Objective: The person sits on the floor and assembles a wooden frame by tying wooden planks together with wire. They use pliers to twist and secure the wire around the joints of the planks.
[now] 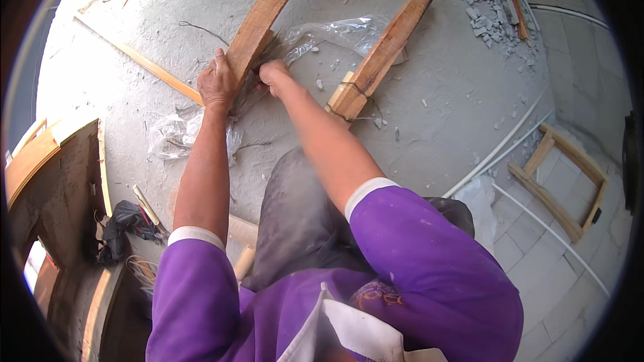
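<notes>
Head view: the person crouches over a grey, rough floor (429, 134). Wooden plank (272, 3), slightly curved, runs from far centre down to between the hands. Left hand (216, 86) grasps the plank's near part at its left edge, thumb up along the side. Right hand (274, 75) is at the plank's right edge, fingers curled in; fingertips hidden, cannot tell if it grips anything. Short wood block (265, 41) sits against the plank's right side, just beyond the right hand.

Right of the hands, apart from them: wooden beam (396, 37), slanting far right, dark wire looped round its near part with a paler wood piece alongside.

Containers: black bag (133, 220), crumpled, near left; contents can't be told. Clear plastic (335, 32) lies between plank and beam; more crumpled plastic (171, 137) beside the left forearm, bag or sheet unclear, contents unclear too.

Around: thin wood strip (144, 60) on the left, its near end by the left hand; grey rubble (488, 23) far right; wooden frame (560, 201) on tiles at right, white pipes just left of it.
</notes>
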A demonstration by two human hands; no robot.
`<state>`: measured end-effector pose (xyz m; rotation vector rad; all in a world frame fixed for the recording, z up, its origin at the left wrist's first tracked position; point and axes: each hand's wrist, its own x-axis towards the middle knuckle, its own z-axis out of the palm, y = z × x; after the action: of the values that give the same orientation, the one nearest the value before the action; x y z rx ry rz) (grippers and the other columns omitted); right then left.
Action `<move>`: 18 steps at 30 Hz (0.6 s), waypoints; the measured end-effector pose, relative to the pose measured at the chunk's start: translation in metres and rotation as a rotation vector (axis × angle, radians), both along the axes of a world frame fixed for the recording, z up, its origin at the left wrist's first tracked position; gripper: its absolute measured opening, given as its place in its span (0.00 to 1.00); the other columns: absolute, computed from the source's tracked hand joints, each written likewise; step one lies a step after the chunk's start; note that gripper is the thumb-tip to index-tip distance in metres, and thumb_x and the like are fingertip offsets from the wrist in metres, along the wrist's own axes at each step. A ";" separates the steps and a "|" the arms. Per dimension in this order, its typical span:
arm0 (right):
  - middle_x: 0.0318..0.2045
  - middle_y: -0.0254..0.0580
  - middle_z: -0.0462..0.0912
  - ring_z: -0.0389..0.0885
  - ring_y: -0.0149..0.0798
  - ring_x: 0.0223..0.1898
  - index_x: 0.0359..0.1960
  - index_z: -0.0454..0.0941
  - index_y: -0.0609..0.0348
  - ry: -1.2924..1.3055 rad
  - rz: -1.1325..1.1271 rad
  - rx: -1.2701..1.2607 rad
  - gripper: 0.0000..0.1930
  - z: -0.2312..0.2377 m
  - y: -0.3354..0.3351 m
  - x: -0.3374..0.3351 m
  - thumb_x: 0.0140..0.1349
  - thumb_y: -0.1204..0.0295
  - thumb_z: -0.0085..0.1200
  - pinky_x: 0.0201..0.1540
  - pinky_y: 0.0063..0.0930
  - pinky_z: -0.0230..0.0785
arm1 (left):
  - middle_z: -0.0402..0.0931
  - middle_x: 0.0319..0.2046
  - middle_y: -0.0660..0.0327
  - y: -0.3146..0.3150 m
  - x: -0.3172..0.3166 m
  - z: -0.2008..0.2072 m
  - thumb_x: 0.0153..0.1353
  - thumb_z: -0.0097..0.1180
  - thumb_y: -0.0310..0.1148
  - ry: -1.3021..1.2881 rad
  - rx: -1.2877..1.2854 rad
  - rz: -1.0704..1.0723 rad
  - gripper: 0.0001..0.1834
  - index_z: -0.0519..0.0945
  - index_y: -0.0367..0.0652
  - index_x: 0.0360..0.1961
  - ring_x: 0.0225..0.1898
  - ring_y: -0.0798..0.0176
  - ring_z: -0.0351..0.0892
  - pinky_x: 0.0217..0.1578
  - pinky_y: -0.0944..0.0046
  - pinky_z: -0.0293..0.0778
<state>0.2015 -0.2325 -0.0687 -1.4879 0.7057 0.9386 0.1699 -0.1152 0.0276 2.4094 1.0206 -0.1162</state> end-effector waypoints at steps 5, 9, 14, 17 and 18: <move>0.34 0.59 0.84 0.85 0.52 0.35 0.33 0.81 0.72 -0.021 0.154 -0.182 0.09 0.027 0.003 0.004 0.54 0.79 0.52 0.33 0.44 0.75 | 0.81 0.34 0.40 0.008 0.001 -0.007 0.70 0.37 0.54 -0.012 -0.041 -0.011 0.33 0.85 0.34 0.33 0.42 0.38 0.80 0.46 0.47 0.70; 0.38 0.66 0.83 0.84 0.60 0.42 0.36 0.82 0.73 -0.195 0.355 -0.303 0.12 0.047 -0.008 0.007 0.53 0.76 0.52 0.45 0.45 0.75 | 0.81 0.39 0.38 0.004 0.005 -0.003 0.66 0.42 0.52 -0.001 -0.057 0.048 0.30 0.84 0.34 0.41 0.46 0.37 0.80 0.51 0.49 0.70; 0.36 0.66 0.82 0.82 0.61 0.43 0.30 0.83 0.69 -0.538 0.627 -0.366 0.13 0.040 -0.009 0.003 0.49 0.71 0.53 0.47 0.47 0.73 | 0.74 0.52 0.32 0.021 0.002 -0.018 0.64 0.43 0.49 -0.077 -0.056 0.044 0.31 0.76 0.30 0.54 0.53 0.35 0.75 0.57 0.50 0.68; 0.34 0.66 0.82 0.82 0.62 0.41 0.29 0.83 0.69 -0.605 0.619 -0.372 0.12 0.029 -0.008 -0.001 0.49 0.71 0.53 0.46 0.48 0.73 | 0.69 0.58 0.31 0.018 0.002 -0.015 0.65 0.40 0.44 -0.072 -0.041 -0.090 0.29 0.75 0.28 0.53 0.56 0.35 0.73 0.59 0.49 0.66; 0.33 0.66 0.82 0.82 0.62 0.41 0.29 0.83 0.69 -0.597 0.602 -0.377 0.12 0.028 -0.008 -0.002 0.49 0.71 0.53 0.45 0.48 0.73 | 0.68 0.58 0.31 0.017 0.002 -0.015 0.65 0.39 0.43 -0.050 0.020 -0.192 0.27 0.75 0.28 0.52 0.56 0.34 0.73 0.59 0.49 0.66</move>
<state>0.1995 -0.2403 -0.0412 -2.2507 -0.0248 0.7429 0.1715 -0.0984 0.0127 2.5116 0.7698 -0.1129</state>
